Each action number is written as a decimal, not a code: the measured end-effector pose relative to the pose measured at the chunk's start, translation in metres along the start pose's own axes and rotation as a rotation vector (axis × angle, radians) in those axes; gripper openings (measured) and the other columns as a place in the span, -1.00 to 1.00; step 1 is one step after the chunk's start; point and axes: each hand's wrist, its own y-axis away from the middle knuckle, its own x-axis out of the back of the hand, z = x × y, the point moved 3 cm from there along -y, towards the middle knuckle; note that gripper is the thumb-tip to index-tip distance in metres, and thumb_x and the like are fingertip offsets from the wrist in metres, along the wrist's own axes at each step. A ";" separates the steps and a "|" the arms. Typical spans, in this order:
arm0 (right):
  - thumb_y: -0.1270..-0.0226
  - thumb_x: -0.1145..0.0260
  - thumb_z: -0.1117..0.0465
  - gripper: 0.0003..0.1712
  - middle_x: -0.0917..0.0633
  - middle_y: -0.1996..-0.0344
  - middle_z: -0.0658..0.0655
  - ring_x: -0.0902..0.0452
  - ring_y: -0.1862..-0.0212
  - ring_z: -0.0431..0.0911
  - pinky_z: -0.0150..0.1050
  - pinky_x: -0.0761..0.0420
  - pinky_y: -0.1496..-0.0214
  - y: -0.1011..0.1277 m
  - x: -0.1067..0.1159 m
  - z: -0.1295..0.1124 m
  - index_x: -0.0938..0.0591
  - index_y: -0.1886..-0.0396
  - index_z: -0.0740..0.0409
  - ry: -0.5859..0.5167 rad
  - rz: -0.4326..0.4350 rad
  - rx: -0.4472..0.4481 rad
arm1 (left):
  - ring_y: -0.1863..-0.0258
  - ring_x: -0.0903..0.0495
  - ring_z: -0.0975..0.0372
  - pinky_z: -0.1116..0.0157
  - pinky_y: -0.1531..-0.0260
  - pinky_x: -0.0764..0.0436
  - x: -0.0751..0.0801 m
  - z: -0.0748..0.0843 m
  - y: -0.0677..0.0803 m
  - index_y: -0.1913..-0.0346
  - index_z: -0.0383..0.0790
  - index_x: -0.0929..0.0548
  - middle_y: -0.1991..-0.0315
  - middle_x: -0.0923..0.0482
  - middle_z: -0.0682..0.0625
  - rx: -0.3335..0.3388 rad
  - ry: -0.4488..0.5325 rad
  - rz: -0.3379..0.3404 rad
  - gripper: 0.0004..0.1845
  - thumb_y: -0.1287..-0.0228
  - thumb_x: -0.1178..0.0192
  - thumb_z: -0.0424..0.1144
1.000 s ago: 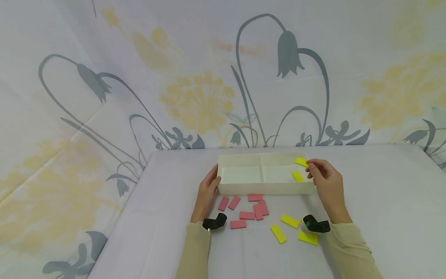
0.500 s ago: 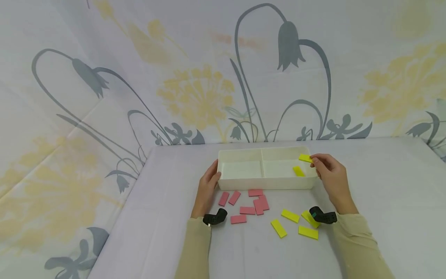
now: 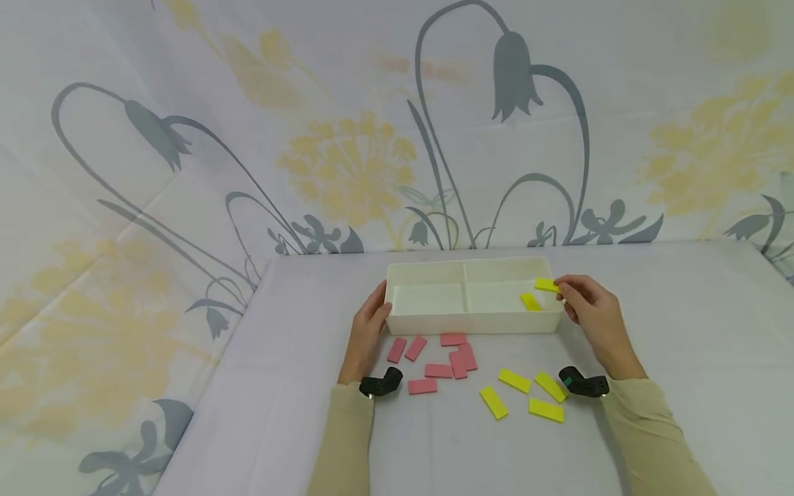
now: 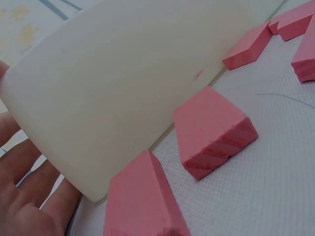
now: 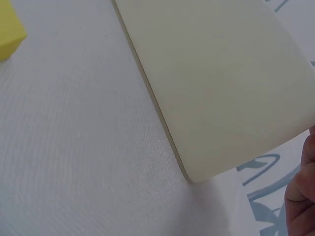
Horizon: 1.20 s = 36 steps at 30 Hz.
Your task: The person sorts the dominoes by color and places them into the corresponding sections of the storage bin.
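Observation:
A white two-compartment tray [image 3: 471, 322] stands on the table. At its left end my left hand [image 3: 366, 334] holds the corner, thumb near the front and fingers along the end wall [image 4: 64, 201]. My right hand [image 3: 597, 320], at the tray's right end, pinches a yellow block [image 3: 547, 284] by its right end over the right compartment. Another yellow block [image 3: 530, 302] lies inside that compartment. The right wrist view shows part of the curled right fingers [image 5: 301, 191] beyond the tray's wall [image 5: 221, 88]; the pinched block is hidden there.
Several pink blocks [image 3: 438, 371] lie before the tray's left and middle part, some touching. Several yellow blocks [image 3: 546, 410] are spread nearer the right forearm. Each wrist wears a black camera [image 3: 583, 383]. A flower-printed cloth [image 3: 347, 158] hangs behind the table.
My right hand has shifted slightly right, still pinching the yellow block, which has turned flatter. The left hand stays at the tray. The head view has tilted slightly.

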 end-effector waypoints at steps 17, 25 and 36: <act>-0.30 -0.07 -0.02 -0.59 -0.53 0.40 0.10 -0.33 0.51 -0.15 -0.40 -0.40 0.53 -0.005 -0.006 -0.001 -0.51 0.08 0.21 0.040 0.067 -0.003 | -0.29 -0.10 0.11 0.16 -0.16 -0.22 -0.001 -0.012 -0.005 -0.33 -0.18 -0.18 -0.31 -0.14 -0.07 -0.019 0.067 0.000 -0.48 -0.34 0.05 -0.18; -0.29 -0.04 -0.11 -0.58 -0.54 0.39 0.04 -0.39 0.46 -0.09 -0.25 -0.39 0.58 -0.002 -0.009 -0.003 -0.53 0.10 0.10 0.174 0.100 0.030 | -0.26 -0.16 0.25 0.20 -0.16 -0.23 0.002 -0.026 -0.010 -0.32 -0.08 -0.22 -0.29 -0.19 0.04 -0.007 0.054 0.027 -0.53 -0.35 0.08 -0.23; -0.27 -0.07 -0.11 -0.60 -0.56 0.37 0.00 -0.31 0.47 -0.16 -0.32 -0.27 0.63 0.003 -0.009 -0.009 -0.57 0.11 0.04 0.254 0.148 0.024 | -0.29 -0.12 0.13 0.18 -0.16 -0.22 -0.003 -0.001 -0.001 -0.33 -0.21 -0.15 -0.32 -0.13 -0.09 0.000 0.049 -0.009 -0.51 -0.37 0.12 -0.28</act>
